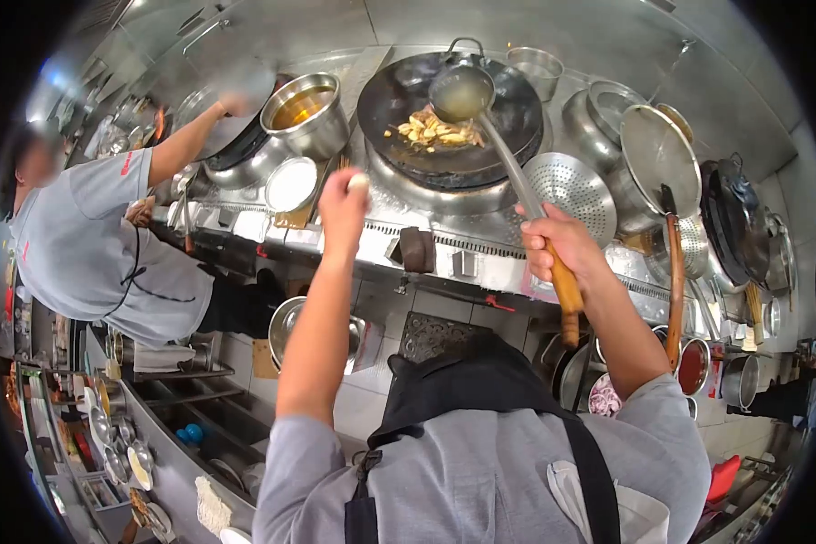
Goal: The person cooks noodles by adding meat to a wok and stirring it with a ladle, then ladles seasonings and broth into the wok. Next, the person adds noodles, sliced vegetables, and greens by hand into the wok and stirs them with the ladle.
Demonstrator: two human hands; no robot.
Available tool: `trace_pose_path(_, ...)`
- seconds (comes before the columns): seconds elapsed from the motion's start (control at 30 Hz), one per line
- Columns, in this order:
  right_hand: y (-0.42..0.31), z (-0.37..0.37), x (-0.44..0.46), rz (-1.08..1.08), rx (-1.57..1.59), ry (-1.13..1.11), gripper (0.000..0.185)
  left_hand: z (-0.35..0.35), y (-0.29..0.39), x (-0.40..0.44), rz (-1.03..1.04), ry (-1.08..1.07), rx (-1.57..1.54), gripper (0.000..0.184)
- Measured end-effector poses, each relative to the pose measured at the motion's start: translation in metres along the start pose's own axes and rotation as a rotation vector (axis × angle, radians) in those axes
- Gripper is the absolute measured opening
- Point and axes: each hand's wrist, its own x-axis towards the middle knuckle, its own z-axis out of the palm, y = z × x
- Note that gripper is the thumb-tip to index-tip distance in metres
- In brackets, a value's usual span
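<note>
The ladle [508, 152] lies aslant, its bowl in the wok [391, 105] at upper centre beside the food [431, 130], its handle running down rightward. The right hand [567, 243] grips this wooden end, forearm angled inward. The left hand [343, 208], farther from it, is raised and closed; its content I cannot tell.

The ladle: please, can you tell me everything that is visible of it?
The ladle has a deep round bowl, a long grey shank, both metal by their look, and a yellow-brown grip that looks wooden. The right hand holds it near where shank meets grip. It slants from the wok back toward the person. The bowl, with cloudy pale liquid inside, is above the wok, beside the food; whether it touches either is unclear.
</note>
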Motion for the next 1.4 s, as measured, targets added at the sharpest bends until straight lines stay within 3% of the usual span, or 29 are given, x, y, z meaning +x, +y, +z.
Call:
trace_pose_path(0.03, 0.006, -0.013, 0.008, -0.016, -0.082, 0.043, 0.04, 0.022, 0.003, 0.028, 0.024, -0.06, 0.092, 0.029)
trace_pose_path(0.1, 0.014, -0.038, 0.023, -0.05, -0.24, 0.127, 0.043, 0.056, 0.006, 0.061, -0.135, -0.162, 0.054, 0.052)
trace_pose_path(0.13, 0.016, -0.047, 0.023, -0.09, -0.336, 0.142, 0.044, 0.073, 0.012, 0.058, -0.152, -0.062, -0.003, 0.058)
trace_pose_path(0.2, 0.022, -0.062, 0.014, -0.167, -0.53, 0.167, 0.047, 0.085, 0.0, 0.055, 0.034, -0.01, 0.121, 0.06)
trace_pose_path(0.3, 0.033, -0.069, 0.003, -0.294, -0.686, 0.274, 0.052, 0.064, 0.017, -0.019, 0.032, -0.272, 0.046, 0.053)
trace_pose_path(0.37, 0.044, -0.074, 0.001, -0.418, -0.707, 0.29, 0.051, 0.032, 0.002, -0.075, -0.113, -0.414, 0.201, 0.045)
trace_pose_path(0.4, 0.049, -0.069, 0.002, -0.478, -0.721, 0.295, 0.051, 0.016, -0.027, -0.103, -0.23, -0.469, 0.053, 0.043)
trace_pose_path(0.43, 0.057, -0.061, 0.003, -0.535, -0.733, 0.297, 0.051, -0.009, -0.054, -0.127, -0.251, -0.581, 0.191, 0.045)
trace_pose_path(0.47, 0.058, -0.05, 0.0, -0.439, -0.661, 0.232, 0.052, -0.027, -0.06, -0.159, -0.529, -0.584, 0.135, 0.048)
trace_pose_path(0.53, 0.055, -0.021, -0.017, -0.239, -0.516, 0.111, 0.054, -0.079, -0.115, -0.229, -0.568, -0.686, 0.324, 0.062)
trace_pose_path(0.57, 0.061, -0.015, -0.019, -0.221, -0.507, -0.012, 0.055, -0.106, -0.137, -0.268, -0.79, -0.701, 0.409, 0.071)
trace_pose_path(0.63, 0.074, 0.003, -0.02, -0.156, -0.529, -0.212, 0.055, -0.167, -0.184, -0.355, -0.861, -0.612, 0.384, 0.068)
trace_pose_path(0.7, 0.087, 0.02, -0.017, -0.025, -0.556, -0.408, 0.057, -0.208, -0.194, -0.417, -1.185, -0.201, 0.071, 0.056)
trace_pose_path(0.73, 0.097, 0.03, -0.015, 0.036, -0.563, -0.487, 0.057, -0.223, -0.189, -0.44, -1.227, -0.149, 0.1, 0.05)
trace_pose_path(0.77, 0.104, 0.042, -0.012, 0.083, -0.634, -0.544, 0.055, -0.232, -0.178, -0.458, -1.1, -0.403, 0.322, 0.044)
trace_pose_path(0.8, 0.117, 0.052, -0.006, 0.158, -0.699, -0.564, 0.053, -0.241, -0.182, -0.482, -0.635, -0.883, 0.86, 0.039)
trace_pose_path(0.83, 0.133, 0.06, 0.003, 0.198, -0.764, -0.574, 0.053, -0.25, -0.192, -0.504, -0.021, -1.122, 1.258, 0.034)
trace_pose_path(0.87, 0.155, 0.07, 0.017, 0.241, -0.829, -0.607, 0.053, -0.268, -0.185, -0.523, -0.293, -1.015, 1.134, 0.033)
trace_pose_path(0.9, 0.178, 0.077, 0.033, 0.223, -0.908, -0.642, 0.055, -0.277, -0.179, -0.536, -0.402, -0.902, 1.073, 0.033)
trace_pose_path(0.97, 0.214, 0.102, 0.06, 0.327, -1.104, -0.673, 0.055, -0.286, -0.177, -0.556, -0.485, -0.678, 1.008, 0.032)
trace_pose_path(1.03, 0.259, 0.121, 0.086, 0.176, -1.38, -0.727, 0.057, -0.29, -0.205, -0.572, -0.503, -0.377, 1.023, 0.033)
trace_pose_path(1.1, 0.289, 0.145, 0.1, 0.132, -1.57, -0.747, 0.057, -0.281, -0.218, -0.564, -0.954, -0.013, 0.629, 0.035)
trace_pose_path(1.17, 0.323, 0.161, 0.113, 0.064, -1.721, -0.758, 0.057, -0.265, -0.21, -0.535, -1.194, 0.298, 0.325, 0.036)
trace_pose_path(1.23, 0.351, 0.169, 0.122, 0.073, -1.842, -0.745, 0.057, -0.254, -0.233, -0.537, -1.059, 0.272, 0.291, 0.036)
trace_pose_path(1.33, 0.397, 0.166, 0.136, -0.126, -1.829, -0.707, 0.05, -0.251, -0.253, -0.536, -0.975, 0.24, 0.282, 0.037)
trace_pose_path(1.4, 0.397, 0.175, 0.154, 0.501, -1.212, -0.668, 0.041, -0.26, -0.255, -0.54, -1.018, 0.237, 0.301, 0.037)
